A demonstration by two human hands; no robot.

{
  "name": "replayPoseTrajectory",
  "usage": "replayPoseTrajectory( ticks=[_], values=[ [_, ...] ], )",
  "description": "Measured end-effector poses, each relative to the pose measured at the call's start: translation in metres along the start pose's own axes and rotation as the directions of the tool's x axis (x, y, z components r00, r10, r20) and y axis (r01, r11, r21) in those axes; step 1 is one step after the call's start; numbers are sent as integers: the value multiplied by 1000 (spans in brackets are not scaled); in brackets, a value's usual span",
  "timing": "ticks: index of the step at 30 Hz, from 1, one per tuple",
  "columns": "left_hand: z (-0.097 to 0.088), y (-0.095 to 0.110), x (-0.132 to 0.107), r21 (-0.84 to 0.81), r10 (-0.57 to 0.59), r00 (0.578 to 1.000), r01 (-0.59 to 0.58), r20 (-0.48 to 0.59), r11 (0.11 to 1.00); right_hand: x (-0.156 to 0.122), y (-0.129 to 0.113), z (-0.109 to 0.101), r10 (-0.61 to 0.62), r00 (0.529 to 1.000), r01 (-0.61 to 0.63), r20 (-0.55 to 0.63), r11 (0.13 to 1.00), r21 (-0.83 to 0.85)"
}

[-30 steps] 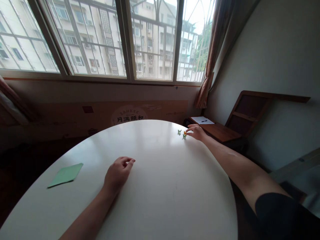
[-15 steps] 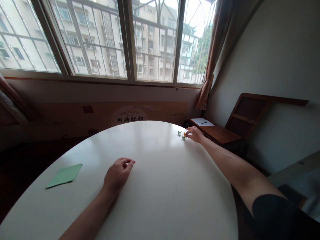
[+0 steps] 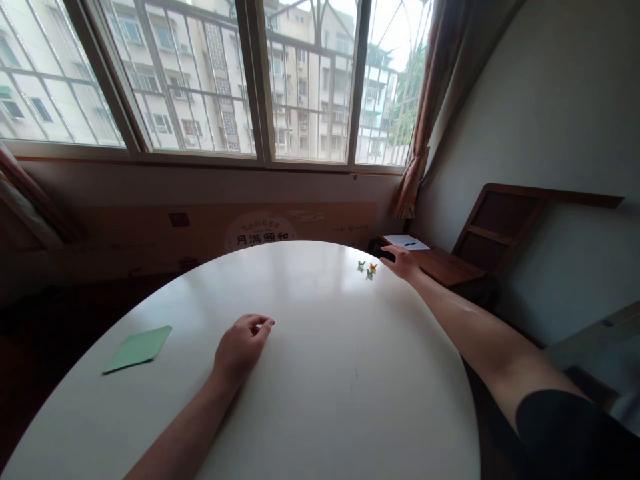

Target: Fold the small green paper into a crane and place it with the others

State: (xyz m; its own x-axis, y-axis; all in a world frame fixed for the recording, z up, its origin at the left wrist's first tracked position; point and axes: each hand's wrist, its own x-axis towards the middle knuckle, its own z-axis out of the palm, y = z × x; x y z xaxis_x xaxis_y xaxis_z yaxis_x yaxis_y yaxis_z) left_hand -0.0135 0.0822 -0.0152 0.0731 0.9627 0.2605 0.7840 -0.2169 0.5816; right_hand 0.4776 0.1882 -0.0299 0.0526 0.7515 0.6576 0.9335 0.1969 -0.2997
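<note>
Near the far right edge of the round white table [image 3: 320, 387] stand three small folded-paper figures: a green figure [image 3: 361, 265], a second green figure [image 3: 369, 274] and an orange figure [image 3: 373, 268]. Just right of the orange one is my right hand [image 3: 400, 262], its fingers apart and nothing in them. My left hand [image 3: 243, 343] rests on the middle of the tabletop, fingers curled in and thumb tip against them, with no object showing. To its left lies a flat sheet of green paper [image 3: 139, 349].
A wooden chair [image 3: 450, 268] beyond the right edge bears a white paper sheet [image 3: 407, 243] with a dark item on it. A large printed cardboard box [image 3: 320, 223] leans below the barred window. Curtains [image 3: 413, 173] hang at both sides.
My right hand has let go of the orange figure and drawn slightly right, its fingers spreading. The orange figure now stands beside the green ones. My left hand stays put.
</note>
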Motion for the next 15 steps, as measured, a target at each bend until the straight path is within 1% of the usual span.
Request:
replayPoseTrajectory(
  ticks=[2, 4, 6, 7, 9, 12, 15],
  values=[
    [-1, -1, 0, 2, 6, 1000, -6, -13, 1000, -8, -5, -6, 68, 993, -67, -100, 998, 9],
    [-2, -2, -1, 13, 12, 1000, -12, -22, 1000, -23, -16, -11, 115, 978, -112, -172, 993, 25],
    [-2, -2, -2, 28, 27, 999, -26, -25, 999, -43, -33, -15, 120, 974, -113, -193, 992, 50],
    [-3, -2, -3, 35, 34, 999, -33, -27, 999, -55, -44, -16, 107, 978, -97, -182, 993, 63],
    [-4, -2, -5, 52, 44, 999, -43, -31, 998, -81, -68, -21, 62, 990, -52, -123, 995, 86],
    [-7, 1, -8, 93, 63, 998, -60, -27, 994, -117, -110, -26, -18, 999, 14, 36, 993, 116],
    [-11, 6, -15, 166, 81, 997, -77, -17, 983, -145, -152, -27, -58, 972, 30, 229, 992, 125]
  ],
)
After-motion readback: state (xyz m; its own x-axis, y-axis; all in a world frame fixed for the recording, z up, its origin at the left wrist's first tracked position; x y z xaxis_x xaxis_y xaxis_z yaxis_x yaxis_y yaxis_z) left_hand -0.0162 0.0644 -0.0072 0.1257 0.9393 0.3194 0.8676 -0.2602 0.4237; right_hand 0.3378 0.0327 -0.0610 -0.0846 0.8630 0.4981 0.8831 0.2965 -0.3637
